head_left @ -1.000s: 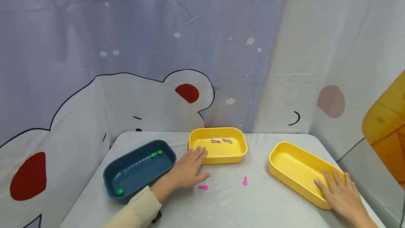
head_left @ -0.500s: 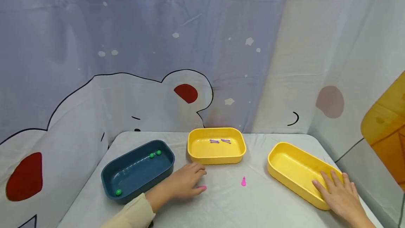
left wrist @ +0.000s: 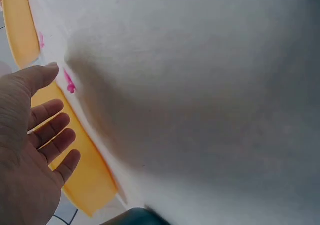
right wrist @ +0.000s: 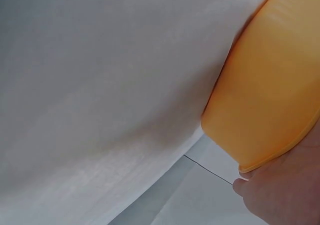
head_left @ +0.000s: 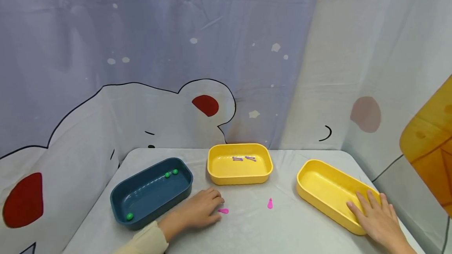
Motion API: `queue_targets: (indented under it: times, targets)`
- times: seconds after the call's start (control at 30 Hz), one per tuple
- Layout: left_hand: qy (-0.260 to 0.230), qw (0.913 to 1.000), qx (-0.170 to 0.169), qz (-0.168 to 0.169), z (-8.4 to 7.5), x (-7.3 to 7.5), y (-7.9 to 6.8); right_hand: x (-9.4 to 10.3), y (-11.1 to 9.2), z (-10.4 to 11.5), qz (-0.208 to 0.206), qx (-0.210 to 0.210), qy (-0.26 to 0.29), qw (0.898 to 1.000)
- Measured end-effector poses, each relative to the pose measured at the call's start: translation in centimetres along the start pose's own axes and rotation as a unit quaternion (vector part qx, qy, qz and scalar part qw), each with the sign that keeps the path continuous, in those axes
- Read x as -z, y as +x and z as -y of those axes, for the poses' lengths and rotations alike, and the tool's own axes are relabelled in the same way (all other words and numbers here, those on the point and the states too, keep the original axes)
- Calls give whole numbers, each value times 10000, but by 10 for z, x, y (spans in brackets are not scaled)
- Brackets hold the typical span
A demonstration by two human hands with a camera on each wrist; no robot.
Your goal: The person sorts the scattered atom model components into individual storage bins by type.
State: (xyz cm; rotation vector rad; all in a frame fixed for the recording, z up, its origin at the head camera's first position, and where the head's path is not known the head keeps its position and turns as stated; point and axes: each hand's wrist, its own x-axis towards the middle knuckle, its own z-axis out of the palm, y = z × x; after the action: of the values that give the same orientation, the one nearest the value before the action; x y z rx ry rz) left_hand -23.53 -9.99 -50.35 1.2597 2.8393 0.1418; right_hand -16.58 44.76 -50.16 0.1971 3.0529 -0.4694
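Observation:
My left hand [head_left: 200, 209] hovers low over the white table with loosely bent fingers, holding nothing. Just beyond its fingertips lies a small pink pin-shaped piece [head_left: 223, 211]; the left wrist view shows this pink piece [left wrist: 69, 81] close to the thumb, apart from it. A second pink piece [head_left: 270, 203] is farther right on the table. My right hand [head_left: 378, 219] rests with spread fingers over the near end of the right yellow tray [head_left: 326, 203]. In the right wrist view this hand [right wrist: 285, 190] touches the tray's rim, most of its fingers hidden.
A dark blue tray [head_left: 152, 191] with green balls [head_left: 130, 216] stands left, beside my left forearm. The middle yellow tray [head_left: 240, 180] at the back holds thin purple sticks [head_left: 237, 158]. A printed curtain [head_left: 159, 50] hangs behind the table.
My left hand has come back from the middle yellow tray, down toward the left pink piece, its fingers bending, then drawn slightly left of it. The right hand stays on its tray.

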Motion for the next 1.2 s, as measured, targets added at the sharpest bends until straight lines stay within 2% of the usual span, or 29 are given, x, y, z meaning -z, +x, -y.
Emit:
queue_targets:
  times: [0.13, 0.37, 0.63, 1.07, 1.2]
  targets:
    - [-43, 9999, 37, -94, 2, -5, -2, 0, 0, 1, 37, -41, -12, 10000]
    - [-367, 9983, 440, -141, 5, -14, -1, 2, 1, 0, 60, -78, 17, 10000]
    - [-782, 9939, 735, -242, 5, -19, -2, 0, 0, -1, -29, 42, -28, 10000]
    - [-905, 9911, 912, -348, -1, -21, 3, 0, 1, -1, 113, -62, 38, 9999]
    - [-930, 9905, 887, -486, -1, -19, 4, 0, 1, -1, 157, -123, 27, 9998]
